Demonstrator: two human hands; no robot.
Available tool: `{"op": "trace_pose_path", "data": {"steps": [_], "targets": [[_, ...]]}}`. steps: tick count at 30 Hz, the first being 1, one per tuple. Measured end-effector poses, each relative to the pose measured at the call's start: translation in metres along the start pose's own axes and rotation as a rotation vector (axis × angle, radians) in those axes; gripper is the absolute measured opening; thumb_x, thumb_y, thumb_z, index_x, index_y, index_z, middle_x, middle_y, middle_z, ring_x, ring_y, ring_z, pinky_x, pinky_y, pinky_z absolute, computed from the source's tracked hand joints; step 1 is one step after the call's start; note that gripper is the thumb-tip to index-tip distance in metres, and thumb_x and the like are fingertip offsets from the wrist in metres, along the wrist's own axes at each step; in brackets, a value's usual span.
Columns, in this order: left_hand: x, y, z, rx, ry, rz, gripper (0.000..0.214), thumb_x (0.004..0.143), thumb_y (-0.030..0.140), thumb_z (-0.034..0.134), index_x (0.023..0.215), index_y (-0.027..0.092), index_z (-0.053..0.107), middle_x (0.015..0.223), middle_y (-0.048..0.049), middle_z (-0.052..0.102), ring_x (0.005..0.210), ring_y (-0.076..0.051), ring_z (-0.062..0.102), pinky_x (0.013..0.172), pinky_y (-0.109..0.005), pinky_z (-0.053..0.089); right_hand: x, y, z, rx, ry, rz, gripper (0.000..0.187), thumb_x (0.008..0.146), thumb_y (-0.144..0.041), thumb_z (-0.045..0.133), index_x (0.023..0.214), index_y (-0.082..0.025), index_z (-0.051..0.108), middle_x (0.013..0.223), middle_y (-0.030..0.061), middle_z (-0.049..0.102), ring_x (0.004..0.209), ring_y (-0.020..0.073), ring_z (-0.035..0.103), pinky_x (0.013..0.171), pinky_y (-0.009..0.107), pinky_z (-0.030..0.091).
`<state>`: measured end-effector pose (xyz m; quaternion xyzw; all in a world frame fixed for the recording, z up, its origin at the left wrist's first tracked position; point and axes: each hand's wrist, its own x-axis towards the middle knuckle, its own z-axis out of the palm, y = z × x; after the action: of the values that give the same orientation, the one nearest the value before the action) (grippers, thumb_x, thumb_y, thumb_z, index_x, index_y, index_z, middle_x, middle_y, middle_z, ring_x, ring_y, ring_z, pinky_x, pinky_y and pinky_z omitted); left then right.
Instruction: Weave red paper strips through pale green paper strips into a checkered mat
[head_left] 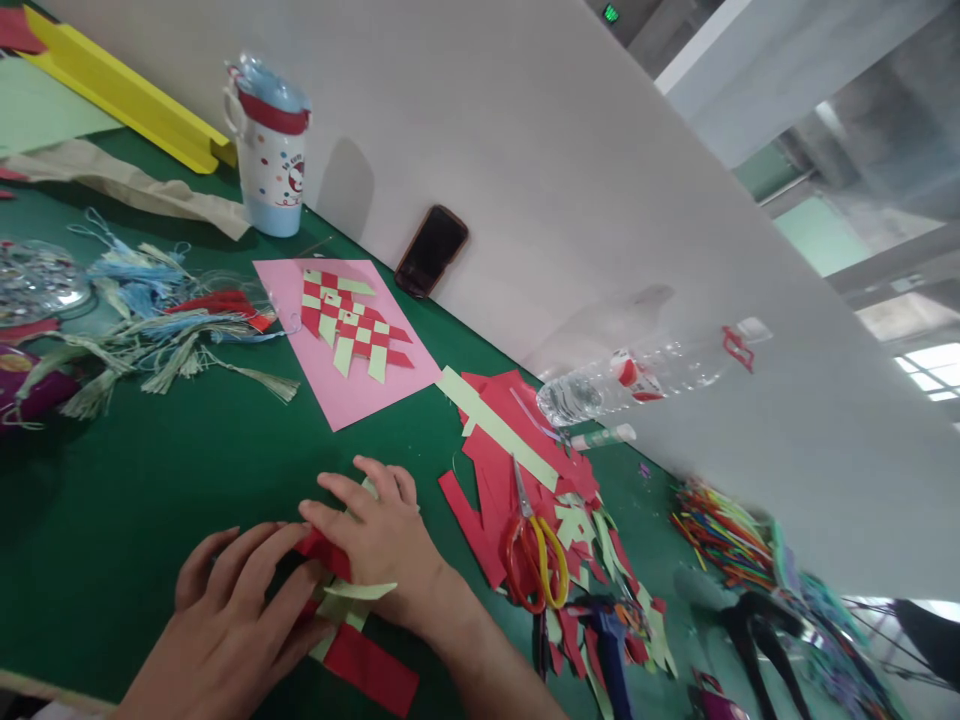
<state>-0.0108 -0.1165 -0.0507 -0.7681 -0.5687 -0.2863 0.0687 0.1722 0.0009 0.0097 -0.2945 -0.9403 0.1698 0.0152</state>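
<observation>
Red and pale-green paper strips (pixel 373 668) lie crossed and partly interlaced on the green table. My left hand (pixel 240 610) has its fingers curled around the near left part of the strips, thumb and fingertips closed on them. Across their far part rests my right hand (pixel 386 545), palm down with fingers spread, covering much of the weave. One green strip end (pixel 360 591) curls up between the hands. Beyond them, a red-and-green woven paper fish (pixel 352 325) lies on a pink sheet (pixel 337 405).
Red paper scraps (pixel 487 500) and scissors (pixel 536 560) lie to the right, near a glue gun (pixel 611 650). A plastic bottle (pixel 600 390), phone (pixel 431 250) and cup (pixel 274 160) stand along the wall. Tassels (pixel 161 350) lie at left.
</observation>
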Motion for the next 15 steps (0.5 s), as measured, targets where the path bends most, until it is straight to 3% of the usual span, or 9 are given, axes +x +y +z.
{"op": "trace_pose_path", "data": {"steps": [4, 7, 10, 13, 15], "targets": [[0.004, 0.008, -0.001, -0.046, 0.029, -0.032, 0.022, 0.101, 0.046, 0.060, 0.112, 0.030, 0.071, 0.124, -0.0084, 0.065, 0.117, -0.027, 0.059, 0.120, -0.046, 0.028, 0.000, 0.002, -0.004, -0.004, -0.089, -0.003, 0.027, 0.099, -0.047, 0.069, 0.123, -0.035, 0.073, 0.162, -0.0002, 0.054, 0.155, 0.0387, 0.030, 0.123, 0.065, 0.021], [0.007, 0.014, -0.004, -0.097, 0.045, -0.189, 0.027, 0.106, 0.044, 0.048, 0.108, 0.029, 0.071, 0.123, -0.0098, 0.067, 0.119, -0.030, 0.060, 0.119, -0.051, 0.030, -0.013, 0.002, -0.011, 0.052, -0.053, -0.019, 0.030, 0.097, -0.036, 0.070, 0.128, -0.036, 0.070, 0.162, -0.0013, 0.054, 0.157, 0.0353, 0.029, 0.126, 0.063, 0.017], [0.007, 0.010, -0.004, -0.063, 0.004, -0.100, 0.026, 0.104, 0.048, 0.054, 0.110, 0.031, 0.071, 0.122, -0.0082, 0.068, 0.116, -0.028, 0.060, 0.115, -0.047, 0.032, -0.032, 0.000, -0.014, 0.115, 0.115, 0.042, 0.050, 0.090, -0.015, 0.067, 0.137, -0.031, 0.065, 0.151, 0.0044, 0.061, 0.147, 0.0324, 0.041, 0.122, 0.055, 0.030], [0.005, 0.002, -0.003, -0.013, -0.036, -0.016, 0.025, 0.099, 0.049, 0.060, 0.111, 0.030, 0.070, 0.126, -0.0097, 0.066, 0.117, -0.030, 0.058, 0.109, -0.047, 0.033, -0.051, -0.008, -0.011, 0.142, 0.265, 0.160, 0.034, 0.097, -0.008, 0.056, 0.125, -0.022, 0.069, 0.131, 0.0100, 0.069, 0.123, 0.0281, 0.054, 0.108, 0.045, 0.045], [0.004, 0.001, -0.003, -0.012, -0.046, -0.006, 0.027, 0.100, 0.048, 0.059, 0.114, 0.027, 0.070, 0.129, -0.0126, 0.065, 0.118, -0.033, 0.057, 0.107, -0.049, 0.034, -0.062, -0.015, -0.005, 0.125, 0.271, 0.205, 0.021, 0.101, -0.011, 0.055, 0.113, -0.020, 0.070, 0.120, 0.0101, 0.071, 0.111, 0.0272, 0.056, 0.098, 0.043, 0.049]]}}
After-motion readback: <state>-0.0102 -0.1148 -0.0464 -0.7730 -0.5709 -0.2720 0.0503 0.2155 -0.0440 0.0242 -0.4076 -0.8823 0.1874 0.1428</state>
